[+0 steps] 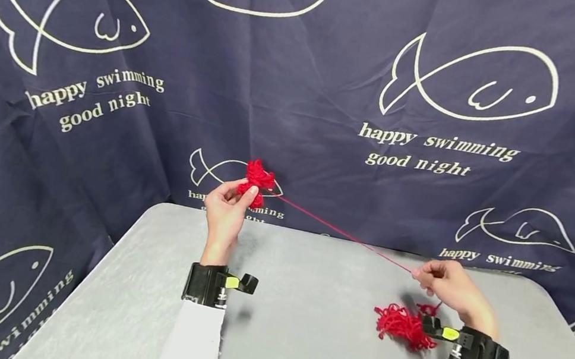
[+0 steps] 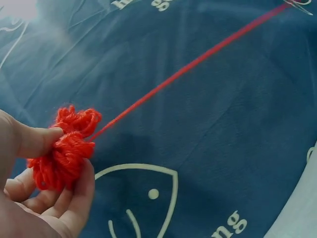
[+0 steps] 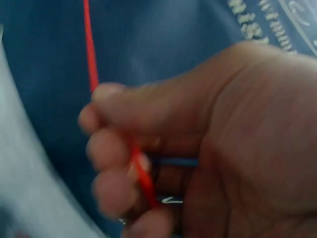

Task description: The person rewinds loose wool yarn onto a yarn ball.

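Observation:
A bundle of looped red yarn, drawn in at its middle, is pinched between the thumb and fingers of my left hand. In the left wrist view the loops of this yarn bundle bulge out above and below the thumb. From it a single taut yarn strand slopes down to my right hand. That hand pinches the strand between thumb and forefinger, and in the right wrist view the yarn runs on past the other curled fingers. A loose red yarn heap lies on the table below the right hand.
The grey table has rounded far corners. Behind it hangs a dark blue cloth printed with white fish and lettering. Black wrist straps with camera mounts sit on both forearms.

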### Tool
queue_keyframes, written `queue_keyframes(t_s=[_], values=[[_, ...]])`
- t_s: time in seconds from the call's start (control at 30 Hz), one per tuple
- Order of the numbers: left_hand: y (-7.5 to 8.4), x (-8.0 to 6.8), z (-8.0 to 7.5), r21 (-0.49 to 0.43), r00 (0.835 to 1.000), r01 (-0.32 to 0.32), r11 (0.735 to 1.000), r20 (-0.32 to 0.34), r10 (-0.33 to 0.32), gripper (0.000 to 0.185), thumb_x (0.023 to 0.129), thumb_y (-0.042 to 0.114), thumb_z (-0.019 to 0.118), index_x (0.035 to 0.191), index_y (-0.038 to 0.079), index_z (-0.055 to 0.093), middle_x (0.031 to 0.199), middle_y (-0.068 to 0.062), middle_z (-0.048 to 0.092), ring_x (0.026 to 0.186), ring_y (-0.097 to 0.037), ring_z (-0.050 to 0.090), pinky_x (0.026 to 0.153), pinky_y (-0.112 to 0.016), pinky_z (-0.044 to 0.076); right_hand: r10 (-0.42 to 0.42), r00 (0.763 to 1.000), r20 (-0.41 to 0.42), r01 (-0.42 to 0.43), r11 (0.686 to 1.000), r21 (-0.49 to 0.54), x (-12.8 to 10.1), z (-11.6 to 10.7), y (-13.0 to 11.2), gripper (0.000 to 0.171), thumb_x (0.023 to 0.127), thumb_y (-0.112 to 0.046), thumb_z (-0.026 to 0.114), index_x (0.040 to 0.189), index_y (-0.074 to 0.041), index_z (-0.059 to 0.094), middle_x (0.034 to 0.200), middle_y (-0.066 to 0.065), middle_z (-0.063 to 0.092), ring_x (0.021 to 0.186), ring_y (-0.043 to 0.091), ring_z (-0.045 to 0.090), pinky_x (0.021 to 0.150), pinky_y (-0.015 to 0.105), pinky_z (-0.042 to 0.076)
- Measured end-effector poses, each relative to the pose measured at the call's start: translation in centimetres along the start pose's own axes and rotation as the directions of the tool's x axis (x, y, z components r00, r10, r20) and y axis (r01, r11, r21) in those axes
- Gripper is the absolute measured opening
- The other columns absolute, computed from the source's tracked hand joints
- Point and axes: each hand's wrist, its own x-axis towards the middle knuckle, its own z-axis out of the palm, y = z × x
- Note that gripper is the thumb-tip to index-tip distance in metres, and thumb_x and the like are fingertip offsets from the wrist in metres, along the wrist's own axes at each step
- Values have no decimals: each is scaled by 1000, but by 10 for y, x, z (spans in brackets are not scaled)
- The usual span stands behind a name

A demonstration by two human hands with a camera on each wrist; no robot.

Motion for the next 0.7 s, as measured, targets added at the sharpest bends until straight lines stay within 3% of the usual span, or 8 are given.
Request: queue_keyframes(t_s=[0.1,0.2,0.27,0.37,0.47,0.53,0.63,0.7], values=[[6,-1,0,7,999,19,1000,47,-19,26,85,-8,76,110,-13,69,93,-10,69,75,-9,69,70,-19,56,24,998,50,-22,998,-50,-3,-2,6,16,97,-5,60,96,9,68,72,6,57,62,16,51,55,28,43],[15,-6,3,13,988,36,999,150,-38,27,85,-9,75,111,-14,68,94,-7,68,78,-9,69,72,-19,57,-12,997,81,22,993,-119,1,1,1,15,96,-6,62,98,7,68,78,7,63,68,18,56,61,30,48],[21,-10,6,14,973,38,999,228,-40,27,86,-9,73,111,-14,66,94,-5,69,79,-9,69,71,-20,57,-47,996,73,60,982,-179,5,8,-10,16,96,-11,65,101,3,70,86,7,69,78,20,61,69,34,51],[31,-17,11,18,937,30,999,349,-34,25,87,-9,72,111,-13,65,91,-3,70,78,-10,69,70,-21,56,-137,990,-16,129,961,-243,14,23,-34,18,97,-20,69,104,-4,73,96,6,73,89,23,67,78,40,53],[39,-24,15,28,898,19,999,439,-29,25,87,-8,72,111,-12,65,91,-3,70,79,-11,68,70,-22,56,-243,961,-133,222,962,-157,24,44,-58,14,97,-20,70,104,-8,74,98,4,75,91,23,70,81,36,56],[43,-27,17,35,879,15,999,476,-30,26,87,-7,73,111,-13,65,91,-6,70,79,-11,68,69,-21,55,-311,931,-193,312,950,-25,30,59,-70,12,97,-16,70,104,-7,75,99,5,75,91,24,71,82,29,56],[45,-32,21,42,858,30,999,512,-48,26,86,-5,74,110,-11,66,90,-9,71,76,-12,67,68,-21,55,-385,889,-249,431,888,164,35,82,-87,15,96,-10,70,108,-4,75,104,9,75,95,22,71,85,22,55],[46,-35,24,51,841,33,998,538,-55,25,86,-5,74,109,-11,67,90,-12,71,74,-13,67,67,-22,54,-405,875,-264,469,845,257,36,96,-95,18,96,-8,69,112,-1,73,107,12,74,98,20,70,87,21,54]])
